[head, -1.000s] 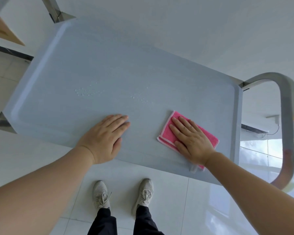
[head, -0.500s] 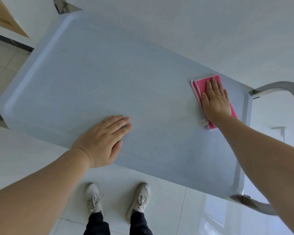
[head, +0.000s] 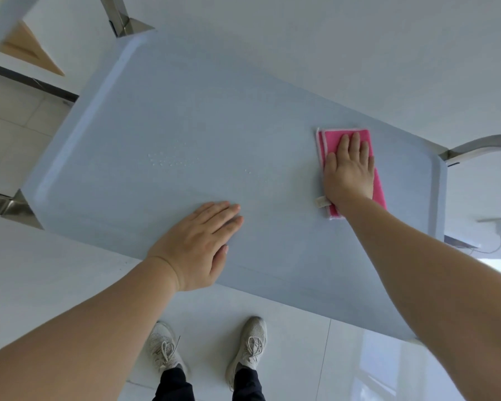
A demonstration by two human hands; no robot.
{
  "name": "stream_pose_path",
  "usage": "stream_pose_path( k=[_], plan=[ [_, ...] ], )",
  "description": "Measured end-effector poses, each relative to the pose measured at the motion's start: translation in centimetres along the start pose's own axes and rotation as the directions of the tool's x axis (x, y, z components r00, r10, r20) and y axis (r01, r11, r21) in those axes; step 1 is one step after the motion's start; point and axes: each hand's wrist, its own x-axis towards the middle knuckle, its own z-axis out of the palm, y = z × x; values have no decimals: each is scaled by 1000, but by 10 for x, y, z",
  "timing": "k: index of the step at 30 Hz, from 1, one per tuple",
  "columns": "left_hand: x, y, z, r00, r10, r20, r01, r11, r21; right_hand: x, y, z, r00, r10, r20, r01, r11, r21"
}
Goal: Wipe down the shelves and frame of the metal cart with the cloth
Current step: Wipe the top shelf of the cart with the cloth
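The glossy white tiled floor [head: 287, 357] is seen beneath everything, with a wall of pale grey behind. Over it the broad, pale blue-grey rectangular top shelf [head: 185, 117] of the cart is spread, its edge raised into a low rim. Polished metal frame posts are fixed at its corners: one at the far left corner [head: 122, 21], one at the near left corner [head: 9, 205], and a curved metal handle bar [head: 483, 144] is attached at the right end.

The left hand [head: 197, 244] is laid flat on the near part of the shelf, fingers straight and together, nothing being grasped. The right hand [head: 349, 172] is pressed flat, fingers extended, on top of the folded pink cloth with a pale trim [head: 378, 186]; the cloth is pinned under the palm rather than clenched. The cloth is placed on the right part of the shelf, near the far rim and close to the handle end.

A pair of pale mesh lace-up sneakers [head: 248, 347] is seen on the floor below the near edge. A scatter of small water droplets [head: 168, 160] is left on the shelf, left of centre, well apart from the cloth.
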Motion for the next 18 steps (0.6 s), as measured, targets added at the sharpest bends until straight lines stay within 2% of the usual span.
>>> stream_pose_path(
  k=[6,11,15,18],
  plan=[
    [3,-1,-1,1000,4,1,-4,1000,-18,-81,-32,11,995,-94,15,93,995,25],
    [3,-1,0,1000,3,-6,-3,998,-68,-154,-59,22,996,-64,54,62,997,40],
    [2,-1,-2,1000,8,-10,-9,997,-74,-181,-67,26,992,-46,121,38,997,68],
    [0,-1,-4,999,6,-34,-9,995,-96,-189,-59,17,978,-135,157,124,990,73]
  ],
)
